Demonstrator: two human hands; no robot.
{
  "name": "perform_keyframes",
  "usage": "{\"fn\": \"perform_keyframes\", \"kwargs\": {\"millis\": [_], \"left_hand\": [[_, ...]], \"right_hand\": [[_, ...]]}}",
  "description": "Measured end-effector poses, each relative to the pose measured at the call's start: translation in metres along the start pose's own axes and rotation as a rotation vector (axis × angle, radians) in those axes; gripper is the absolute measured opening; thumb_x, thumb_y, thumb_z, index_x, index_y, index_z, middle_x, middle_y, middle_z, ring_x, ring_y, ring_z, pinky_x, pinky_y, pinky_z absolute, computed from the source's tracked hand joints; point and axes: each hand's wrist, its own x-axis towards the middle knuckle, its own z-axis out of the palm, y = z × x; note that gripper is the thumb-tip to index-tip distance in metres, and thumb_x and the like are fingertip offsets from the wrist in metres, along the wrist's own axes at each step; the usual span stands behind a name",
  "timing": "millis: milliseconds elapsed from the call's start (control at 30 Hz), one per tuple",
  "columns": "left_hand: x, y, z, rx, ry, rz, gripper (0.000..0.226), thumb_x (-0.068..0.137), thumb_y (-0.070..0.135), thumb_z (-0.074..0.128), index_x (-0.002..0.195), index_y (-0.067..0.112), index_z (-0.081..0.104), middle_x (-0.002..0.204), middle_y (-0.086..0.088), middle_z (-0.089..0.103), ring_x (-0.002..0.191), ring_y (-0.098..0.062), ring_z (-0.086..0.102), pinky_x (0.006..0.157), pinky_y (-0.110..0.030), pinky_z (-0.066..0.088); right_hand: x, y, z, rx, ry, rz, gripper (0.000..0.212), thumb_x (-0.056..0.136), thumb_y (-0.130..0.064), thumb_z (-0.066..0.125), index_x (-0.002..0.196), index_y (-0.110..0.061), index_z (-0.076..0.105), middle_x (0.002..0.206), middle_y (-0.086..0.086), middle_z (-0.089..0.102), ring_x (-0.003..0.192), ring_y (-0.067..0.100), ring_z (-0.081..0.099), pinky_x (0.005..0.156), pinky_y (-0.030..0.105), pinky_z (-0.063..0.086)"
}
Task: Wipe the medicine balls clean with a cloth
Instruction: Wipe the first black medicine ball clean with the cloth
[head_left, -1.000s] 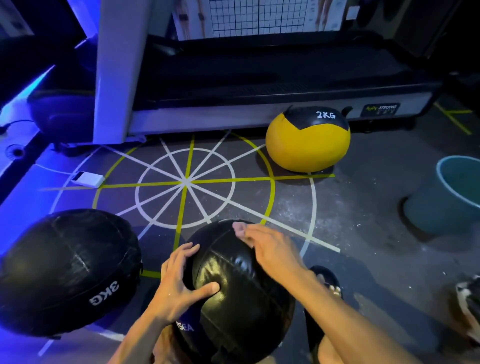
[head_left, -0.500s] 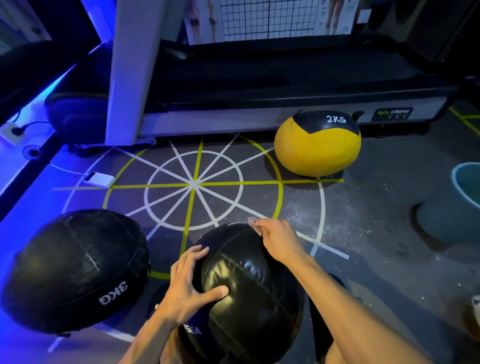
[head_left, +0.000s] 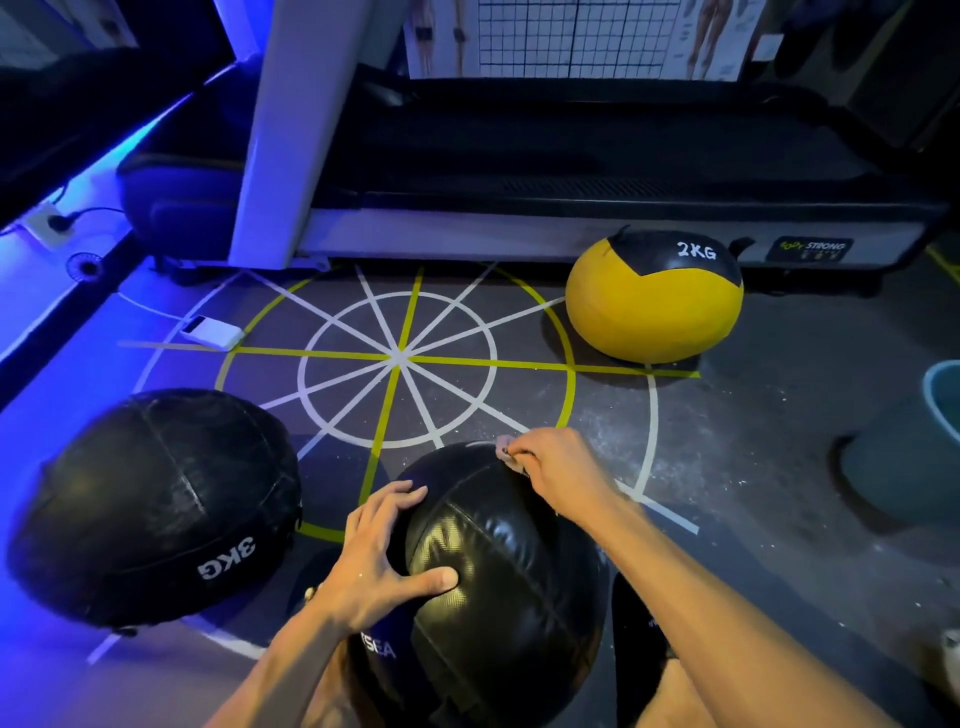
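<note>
A black medicine ball (head_left: 498, 582) sits on the floor right in front of me. My left hand (head_left: 384, 561) rests on its left side, fingers spread over the top and thumb pressed on the front. My right hand (head_left: 556, 467) is at the ball's far top edge, fingers curled and pinching a small pale scrap, possibly a bit of cloth (head_left: 505, 451); most of it is hidden. A second black ball marked 3KG (head_left: 156, 504) lies to the left. A yellow and black ball marked 2KG (head_left: 654, 296) sits farther back on the right.
A treadmill (head_left: 597, 171) with a white upright post (head_left: 280, 130) runs across the back. A teal bucket (head_left: 940, 400) stands at the right edge. A white power bank (head_left: 213, 331) with a cable lies on the left. Taped white and yellow lines (head_left: 400, 358) mark the floor.
My right hand has slid away from me over the top of the ball to its far edge, its fingers now curled. The left hand has stayed put. My head has turned slightly left.
</note>
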Motion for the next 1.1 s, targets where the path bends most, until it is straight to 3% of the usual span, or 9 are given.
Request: {"fn": "perform_keyframes", "kwargs": {"millis": [167, 267, 333, 500, 600, 700, 767, 967, 1100], "left_hand": [[-0.001, -0.007, -0.004, -0.015, 0.019, -0.012, 0.102, 0.052, 0.085, 0.08, 0.141, 0.052, 0.04, 0.149, 0.038, 0.022, 0.142, -0.009, 0.023, 0.113, -0.036, 0.025], [-0.001, -0.007, 0.001, -0.016, 0.021, -0.003, 0.101, 0.053, 0.086, 0.078, 0.141, 0.053, 0.04, 0.15, 0.037, 0.022, 0.143, -0.009, 0.022, 0.114, -0.038, 0.026], [0.0, -0.005, 0.003, -0.009, 0.01, -0.001, 0.1, 0.055, 0.086, 0.078, 0.141, 0.053, 0.04, 0.15, 0.037, 0.022, 0.144, -0.008, 0.02, 0.116, -0.039, 0.025], [-0.001, -0.004, 0.002, -0.015, 0.013, 0.003, 0.1, 0.054, 0.086, 0.078, 0.141, 0.052, 0.041, 0.149, 0.038, 0.023, 0.143, -0.008, 0.022, 0.118, -0.039, 0.026], [0.0, -0.007, 0.001, -0.013, 0.036, 0.003, 0.103, 0.051, 0.087, 0.078, 0.141, 0.051, 0.043, 0.149, 0.036, 0.024, 0.142, -0.008, 0.024, 0.114, -0.036, 0.026], [0.0, -0.007, 0.004, -0.028, 0.028, 0.011, 0.101, 0.054, 0.086, 0.079, 0.142, 0.052, 0.041, 0.15, 0.037, 0.023, 0.144, -0.006, 0.02, 0.115, -0.036, 0.024], [0.001, -0.006, 0.007, -0.017, 0.025, 0.025, 0.1, 0.056, 0.085, 0.078, 0.142, 0.052, 0.041, 0.15, 0.038, 0.022, 0.146, -0.007, 0.018, 0.117, -0.038, 0.023], [0.004, -0.004, 0.003, -0.023, 0.016, 0.009, 0.1, 0.054, 0.086, 0.077, 0.141, 0.051, 0.041, 0.148, 0.041, 0.021, 0.145, -0.006, 0.019, 0.118, -0.036, 0.022], [0.006, -0.007, 0.004, -0.03, 0.011, 0.024, 0.1, 0.055, 0.083, 0.08, 0.143, 0.05, 0.043, 0.15, 0.038, 0.023, 0.145, -0.004, 0.019, 0.117, -0.037, 0.023]], "right_hand": [[-0.018, 0.001, -0.02, -0.145, -0.12, -0.079, 0.029, 0.106, -0.016, 0.049, 0.088, -0.016, 0.073, 0.089, 0.002, 0.07, 0.084, 0.017, 0.066, 0.081, 0.03, 0.052], [-0.032, 0.009, -0.025, -0.295, -0.219, -0.087, 0.028, 0.106, -0.019, 0.047, 0.095, -0.017, 0.072, 0.1, 0.001, 0.07, 0.093, 0.017, 0.066, 0.087, 0.032, 0.051], [-0.024, 0.006, -0.02, -0.362, -0.199, -0.076, 0.022, 0.104, -0.017, 0.05, 0.095, -0.019, 0.07, 0.099, 0.001, 0.067, 0.091, 0.02, 0.066, 0.082, 0.035, 0.053], [0.001, -0.014, -0.015, -0.373, -0.088, -0.099, 0.017, 0.103, -0.012, 0.049, 0.097, -0.021, 0.063, 0.092, 0.003, 0.056, 0.081, 0.026, 0.057, 0.066, 0.034, 0.041], [-0.01, 0.0, -0.014, -0.4, -0.164, -0.1, 0.014, 0.103, -0.015, 0.052, 0.093, -0.024, 0.057, 0.093, 0.001, 0.06, 0.084, 0.023, 0.063, 0.069, 0.032, 0.049], [-0.029, 0.019, -0.024, -0.399, -0.225, -0.069, 0.029, 0.104, -0.019, 0.049, 0.079, -0.031, 0.051, 0.092, -0.002, 0.064, 0.084, 0.017, 0.063, 0.078, 0.035, 0.056], [-0.027, 0.02, -0.026, -0.398, -0.209, -0.057, 0.031, 0.104, -0.018, 0.048, 0.074, -0.027, 0.051, 0.087, -0.003, 0.062, 0.08, 0.017, 0.062, 0.074, 0.034, 0.054], [0.009, -0.024, -0.011, -0.309, -0.062, -0.062, 0.02, 0.103, -0.021, 0.053, 0.101, -0.024, 0.073, 0.099, 0.004, 0.067, 0.09, 0.026, 0.067, 0.079, 0.037, 0.057], [-0.009, -0.003, -0.021, -0.297, -0.174, 0.0, 0.026, 0.101, -0.012, 0.052, 0.08, -0.025, 0.06, 0.088, -0.001, 0.064, 0.081, 0.018, 0.064, 0.074, 0.034, 0.057]]}}
